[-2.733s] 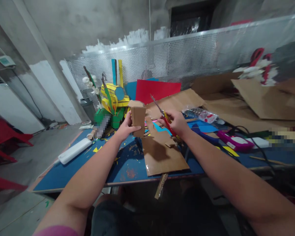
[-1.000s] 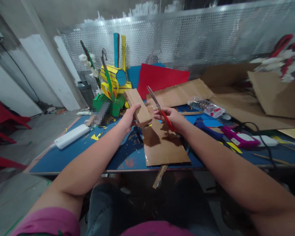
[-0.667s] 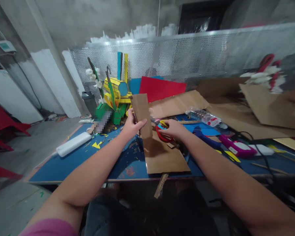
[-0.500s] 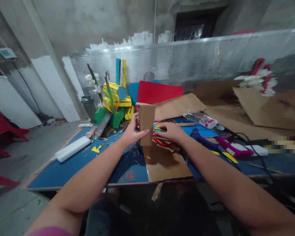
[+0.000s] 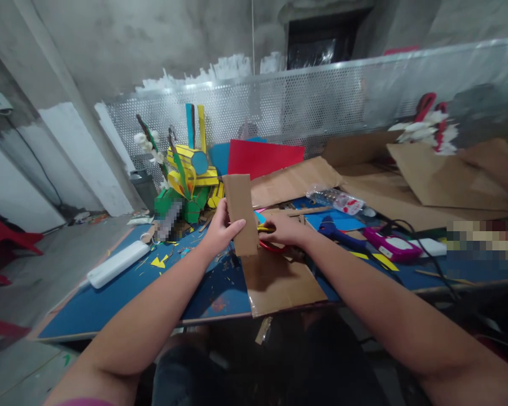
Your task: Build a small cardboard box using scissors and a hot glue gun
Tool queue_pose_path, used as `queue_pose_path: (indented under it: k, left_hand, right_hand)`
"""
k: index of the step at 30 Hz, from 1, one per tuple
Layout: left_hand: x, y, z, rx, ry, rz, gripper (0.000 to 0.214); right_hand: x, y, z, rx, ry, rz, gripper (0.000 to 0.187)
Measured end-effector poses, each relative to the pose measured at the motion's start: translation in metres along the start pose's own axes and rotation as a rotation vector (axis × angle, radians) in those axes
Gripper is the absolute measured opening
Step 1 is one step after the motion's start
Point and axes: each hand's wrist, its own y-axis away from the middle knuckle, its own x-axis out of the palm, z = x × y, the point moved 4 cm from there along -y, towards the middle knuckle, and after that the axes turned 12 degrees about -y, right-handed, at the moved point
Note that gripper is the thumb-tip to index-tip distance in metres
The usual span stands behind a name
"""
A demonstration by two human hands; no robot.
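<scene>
My left hand grips a tall brown cardboard piece, thumb across its near face and fingers behind its left edge. The piece stands almost upright over a flat cardboard sheet at the table's front edge. To its right, my right hand is closed on scissors with red and yellow handles. The scissors' blades are hidden behind the cardboard piece.
A blue table carries yellow scraps and a white power strip. A yellow and green papercraft stands behind. Rightward lie a plastic bottle, a blue glue gun, a purple device and large cardboard.
The cardboard piece has turned so its broad face points toward me. The scissors have shifted partly behind its right edge. The whole view has swung slightly right.
</scene>
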Motion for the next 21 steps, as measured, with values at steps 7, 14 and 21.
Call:
queue_pose_path:
  k: [7, 14, 21]
  left_hand:
    - [-0.005, -0.005, 0.003, -0.074, 0.008, -0.094, 0.066]
    - [-0.009, -0.007, 0.007, -0.135, 0.033, -0.18, 0.068]
    - [-0.017, -0.005, 0.001, -0.26, 0.413, -0.153, 0.076]
  right_hand:
    - [-0.002, -0.002, -0.002, -0.007, 0.012, 0.019, 0.03]
    - [-0.005, 0.002, 0.0, -0.032, 0.034, -0.014, 0.032]
    - [-0.021, 0.0, -0.002, -0.024, -0.314, -0.34, 0.036]
